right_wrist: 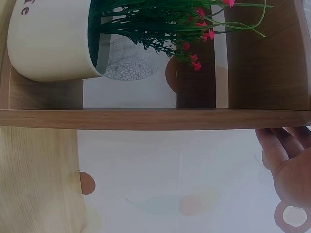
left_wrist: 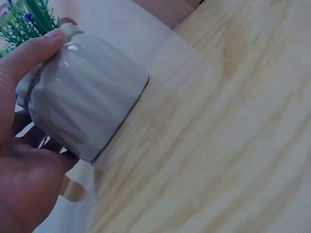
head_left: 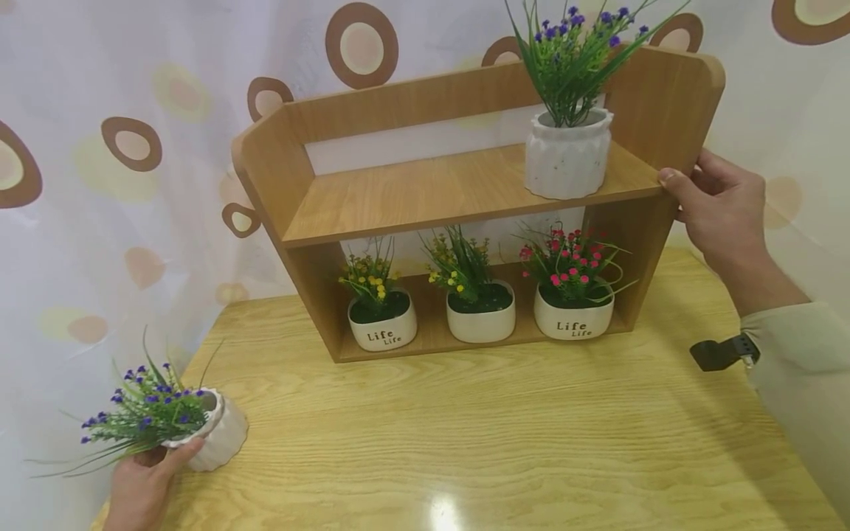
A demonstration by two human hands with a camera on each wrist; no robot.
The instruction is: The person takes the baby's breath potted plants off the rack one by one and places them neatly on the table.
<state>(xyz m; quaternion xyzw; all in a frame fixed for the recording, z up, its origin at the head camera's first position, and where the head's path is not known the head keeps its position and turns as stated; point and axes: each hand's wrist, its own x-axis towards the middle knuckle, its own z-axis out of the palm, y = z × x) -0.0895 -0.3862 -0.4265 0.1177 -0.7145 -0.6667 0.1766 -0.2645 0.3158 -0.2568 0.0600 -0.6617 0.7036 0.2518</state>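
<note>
My left hand point(head_left: 142, 479) holds a white fluted flower pot point(left_wrist: 87, 92) by its rim, thumb on one side of it. The pot stands at the table's left side with purple flowers point(head_left: 149, 402) leaning out to the left. My right hand point(head_left: 724, 206) grips the right side panel of a two-tier wooden shelf point(head_left: 412, 192); the thumb lies at the front edge and the fingers point(right_wrist: 274, 148) touch the outer face. On the upper tier, at the right, stands a matching white pot point(head_left: 567, 158) with purple flowers.
Along the lower tier stand two white pots with yellow flowers, a left one point(head_left: 384, 324) and a middle one point(head_left: 481, 317), and a white pot point(head_left: 574, 313) with pink flowers. The shelf rests on a light wooden table point(head_left: 425, 435). A circle-patterned wall covering point(head_left: 186, 192) hangs behind.
</note>
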